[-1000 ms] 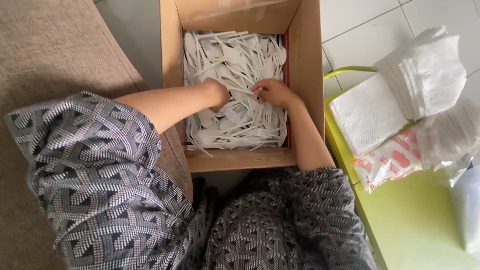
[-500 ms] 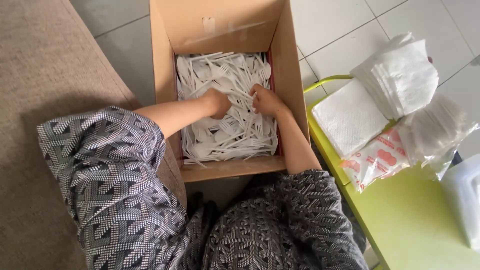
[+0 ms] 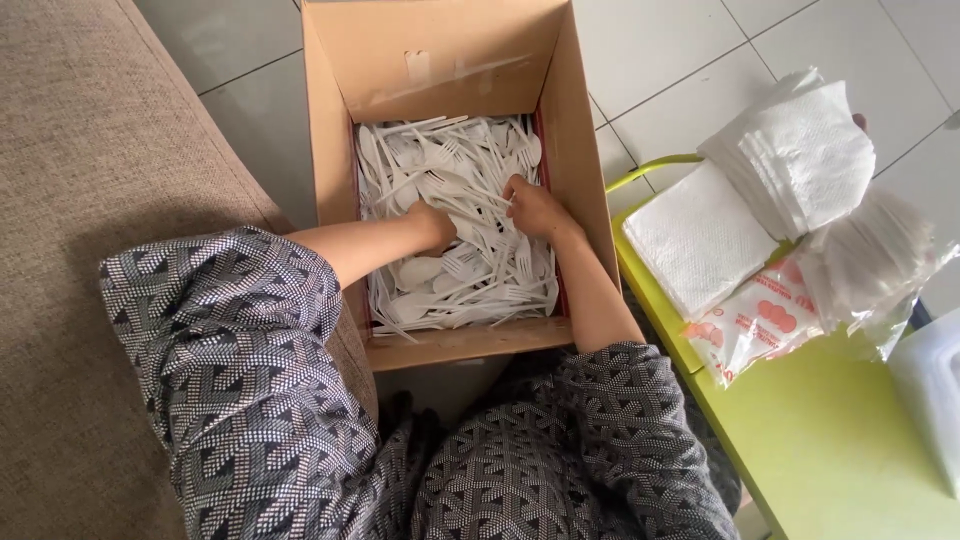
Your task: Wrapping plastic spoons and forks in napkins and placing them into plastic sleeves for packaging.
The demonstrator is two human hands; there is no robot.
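**Both hands in the cutlery box**

My left hand (image 3: 432,226) and right hand (image 3: 533,208) are both down in the box (image 3: 330,170), on the cutlery (image 3: 455,270). Left hand: fingers curled into the pile, touching pieces; can't tell if it's clamped on any one piece. Right hand: fingers bent and pinched together on a thin white handle near the middle of the pile; which piece exactly, can't tell. Hands are near each other, not touching.

Cutlery: white plastic forks and spoons, loose, tangled, covering the whole bottom of the box. Forks mostly show at the far end and right side, spoon bowls near the left and near side.

Box: brown cardboard, open top, flaps up, sits on the tiled floor (image 3: 670,60) in front of my knees. Near edge is just beside my lap. Patterned grey sleeves on both arms, forearms bare.

To my left: beige sofa (image 3: 90,200), box close beside it.

To my right: green worktop (image 3: 830,430), just beside the box. On it: a flat stack of white napkins (image 3: 695,240), a taller fanned stack (image 3: 800,150) behind it, a clear bag with red print (image 3: 755,325) touching the flat stack, crumpled clear plastic (image 3: 875,265) next to that. A white container (image 3: 930,390) at the right edge, cut off by the frame.
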